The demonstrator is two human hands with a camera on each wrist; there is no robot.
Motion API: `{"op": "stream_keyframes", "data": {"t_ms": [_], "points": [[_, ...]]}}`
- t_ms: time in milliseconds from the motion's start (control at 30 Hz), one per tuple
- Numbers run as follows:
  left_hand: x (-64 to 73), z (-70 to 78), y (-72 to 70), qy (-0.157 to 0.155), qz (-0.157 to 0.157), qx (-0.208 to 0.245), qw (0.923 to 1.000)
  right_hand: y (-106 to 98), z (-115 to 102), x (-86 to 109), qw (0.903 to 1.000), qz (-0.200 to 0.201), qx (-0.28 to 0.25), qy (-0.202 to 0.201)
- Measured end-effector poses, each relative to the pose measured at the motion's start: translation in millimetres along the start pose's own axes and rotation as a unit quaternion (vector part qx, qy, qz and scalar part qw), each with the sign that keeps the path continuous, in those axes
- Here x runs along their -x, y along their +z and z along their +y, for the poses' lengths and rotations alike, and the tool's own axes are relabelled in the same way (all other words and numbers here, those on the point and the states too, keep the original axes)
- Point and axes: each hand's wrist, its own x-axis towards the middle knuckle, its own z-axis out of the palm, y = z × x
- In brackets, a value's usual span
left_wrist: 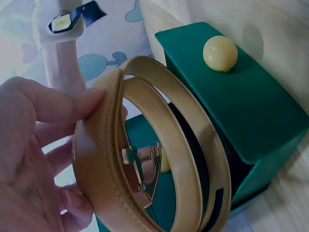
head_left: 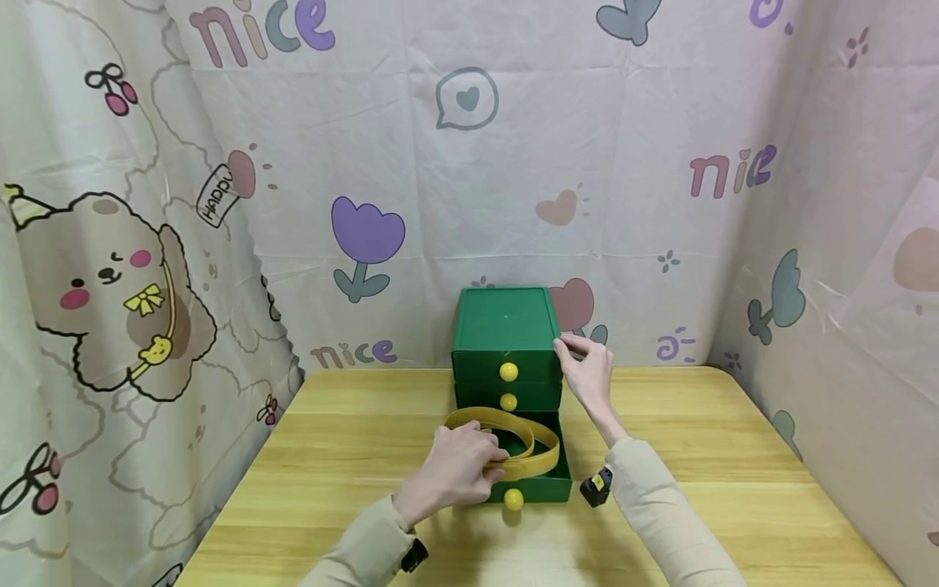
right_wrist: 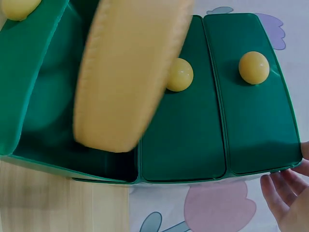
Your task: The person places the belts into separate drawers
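My left hand [head_left: 462,458] grips a coiled tan belt [left_wrist: 186,159] between thumb and fingers. The coil hangs over the pulled-out bottom drawer [head_left: 552,489] of a small green drawer box [head_left: 506,318]. A metal buckle [left_wrist: 147,169] shows inside the loops in the left wrist view, and pale stitching runs along the strap's edge. At the box's upper right front corner, my right hand [head_left: 590,371] holds the edge with thumb and fingertips. In the right wrist view, its fingers [right_wrist: 277,198] lie at the side of the top drawer, while the belt partly covers the open drawer.
Two upper drawers, closed, carry round yellow knobs, the top knob [head_left: 509,372] above the middle knob [head_left: 509,402]. Another knob [head_left: 513,500] is on the bottom drawer's front. The box stands on a wooden table [head_left: 352,456] before a printed curtain [head_left: 477,187].
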Motion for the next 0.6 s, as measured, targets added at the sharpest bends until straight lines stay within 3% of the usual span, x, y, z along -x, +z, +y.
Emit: {"op": "stream_keyframes", "data": {"t_ms": [267, 433, 600], "points": [[-7.8, 12.3, 11.9, -0.001, -0.009, -0.011, 0.9999, -0.2, 0.1, -0.1, 1.0, -0.001, -0.007, 0.002], [-11.4, 14.4, 17.4, 0.018, -0.02, 0.021, 0.9994, -0.5, -0.4, 0.5, 1.0, 0.0, -0.007, 0.0], [-11.6, 9.9, 21.8, 0.01, -0.033, 0.048, 0.9982, -0.9, -0.4, 0.8, 1.0, 0.0, -0.006, -0.001]]}}
